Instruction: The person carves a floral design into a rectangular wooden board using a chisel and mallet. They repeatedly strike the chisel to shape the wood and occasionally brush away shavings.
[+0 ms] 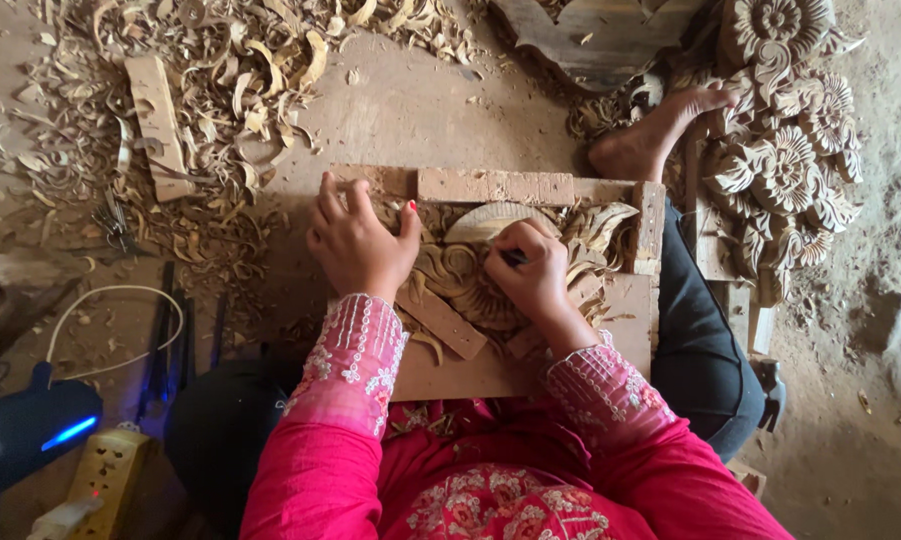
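Observation:
A carved wooden panel point(470, 275) with leaf and scroll relief lies on a wooden board point(490, 186) in front of me. My left hand point(358, 240) rests flat on the panel's left part, fingers spread, pressing it down. My right hand point(532, 268) is closed around a thin dark tool point(513, 258), its tip on the carving near the middle. A loose flat wooden strip point(440, 320) lies across the panel's lower left, just below my left wrist. Pink embroidered sleeves cover both forearms.
Wood shavings point(220, 80) and a wooden block point(158, 125) cover the floor at upper left. Finished floral carvings point(785, 140) are stacked at right beside my bare foot point(660, 130). Dark chisels point(165, 340), a white cable, a blue device point(25, 430) and a power strip point(110, 470) lie at left.

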